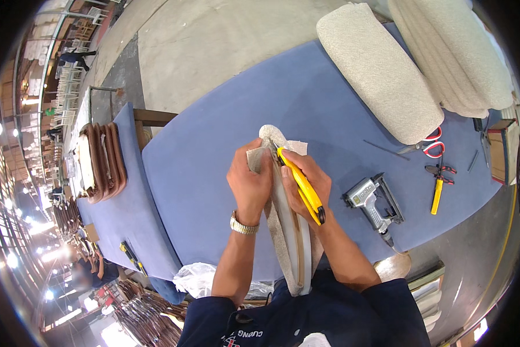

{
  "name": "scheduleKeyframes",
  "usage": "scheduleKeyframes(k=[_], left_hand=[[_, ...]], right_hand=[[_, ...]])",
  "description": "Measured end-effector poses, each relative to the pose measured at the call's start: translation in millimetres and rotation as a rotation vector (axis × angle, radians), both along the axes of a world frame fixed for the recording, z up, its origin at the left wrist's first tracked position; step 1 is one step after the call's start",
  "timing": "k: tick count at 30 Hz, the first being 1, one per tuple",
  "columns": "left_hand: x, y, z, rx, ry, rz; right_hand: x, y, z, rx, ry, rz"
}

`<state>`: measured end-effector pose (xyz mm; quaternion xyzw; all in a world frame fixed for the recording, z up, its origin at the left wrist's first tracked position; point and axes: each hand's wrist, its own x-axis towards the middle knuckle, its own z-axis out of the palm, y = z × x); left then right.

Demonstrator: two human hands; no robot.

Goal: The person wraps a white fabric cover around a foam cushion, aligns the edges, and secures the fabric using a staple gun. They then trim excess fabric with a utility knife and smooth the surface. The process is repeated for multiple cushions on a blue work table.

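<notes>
Main risk, in my judgement: the blade end of the yellow knife (301, 184) sits right beside the left hand (250, 184), with the fabric (258, 157) pinched between them. If the cut runs toward that hand, or the blade jumps free of the fabric, the left fingers are first in its path. I cannot see how far the blade is extended; the tip is hidden by the fabric and thumb.

Second risk: the seat panel (291, 231) stands on edge, its lower end against my body at the near edge of the tabletop (213, 133) and its upper end in my hands. Nothing clamps it. A hard pull could twist it and send the cut off line, through the covering instead of the loose flap.

Hands:
- Left hand: closed, gripping the fabric flap at the top of the panel, fingers curled over the panel edge.
- Right hand (306, 185): closed around the knife handle, thumb along its top, knife pointing up and away toward the flap.

Surroundings: a staple gun (373, 203) lies near on the right, well clear of the panel. Scissors (426, 146), pliers (441, 169) and a cushion (375, 69) lie farther off.
</notes>
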<state>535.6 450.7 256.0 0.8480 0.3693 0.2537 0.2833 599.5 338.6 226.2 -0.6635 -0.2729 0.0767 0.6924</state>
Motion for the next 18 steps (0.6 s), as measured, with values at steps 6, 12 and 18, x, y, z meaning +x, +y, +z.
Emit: scheduleKeyframes(k=[6,12,18], left_hand=[[0.8,9.4,-0.2,0.023,0.058,0.030],[2.0,7.3,9.0,-0.170,0.129,0.095],[-10.2,10.2,-13.4,0.051,-0.019,-0.131]], right_hand=[[1.6,7.0,-2.6,0.087,0.055,-0.033],[2.1,3.2,-11.6,0.228,0.508,0.050],[4.9,3.3,-6.7,0.241,0.564,0.049]])
